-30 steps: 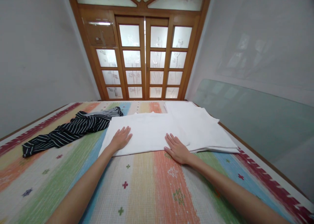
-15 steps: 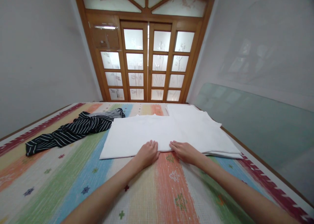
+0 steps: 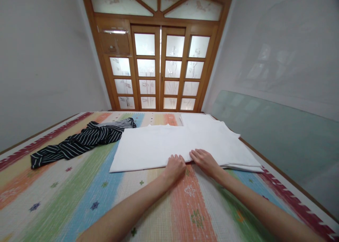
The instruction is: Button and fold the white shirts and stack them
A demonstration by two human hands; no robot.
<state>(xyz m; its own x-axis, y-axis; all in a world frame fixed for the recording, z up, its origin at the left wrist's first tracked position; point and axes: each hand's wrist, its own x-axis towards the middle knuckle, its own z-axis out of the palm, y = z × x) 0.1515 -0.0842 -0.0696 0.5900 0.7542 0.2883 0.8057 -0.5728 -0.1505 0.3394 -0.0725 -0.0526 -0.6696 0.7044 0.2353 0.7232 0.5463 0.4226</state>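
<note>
A white garment (image 3: 150, 146) lies flat and partly folded across the middle of the striped sheet, with layered edges showing at its right end. My left hand (image 3: 176, 167) is at its near edge, fingers curled together over the fabric. Just to the right, my right hand (image 3: 204, 160) also grips that edge, its fingers bent onto the cloth. A small gap separates the two hands, and the near edge lifts slightly between them. The thumbs are hidden.
To the left, a crumpled black-and-white striped garment (image 3: 87, 139) lies against the white one's far corner. Both rest on a colourful striped bedsheet (image 3: 79, 185). A pale green panel (image 3: 265, 125) leans along the right wall, and wooden glazed doors (image 3: 160, 69) stand beyond.
My left hand has slid right along the near edge, closer to my right hand. The right hand has shifted slightly right and up. The white garment lies almost unchanged.
</note>
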